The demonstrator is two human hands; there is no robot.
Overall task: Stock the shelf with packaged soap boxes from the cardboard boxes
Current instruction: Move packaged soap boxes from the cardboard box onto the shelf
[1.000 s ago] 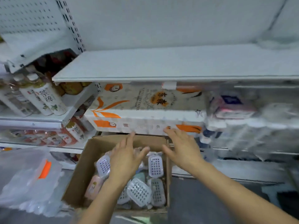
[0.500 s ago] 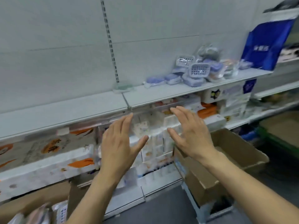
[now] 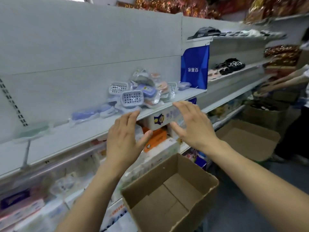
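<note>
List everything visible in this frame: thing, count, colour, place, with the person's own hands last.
soap boxes: a pile, count unclear, lilac, white, pink, on middle shelf
shelf: one, pale grey, left to centre
cardboard box: one, brown, open, empty, bottom centre
second cardboard box: one, brown, right
blue panel: one, at shelf end
slippers: several, dark and patterned, right shelves
left hand: open, below shelf edge
right hand: open, below shelf edge

Wrapped soap boxes (image 3: pixel 138 93) heaped on white shelf (image 3: pixel 87 129)
</note>
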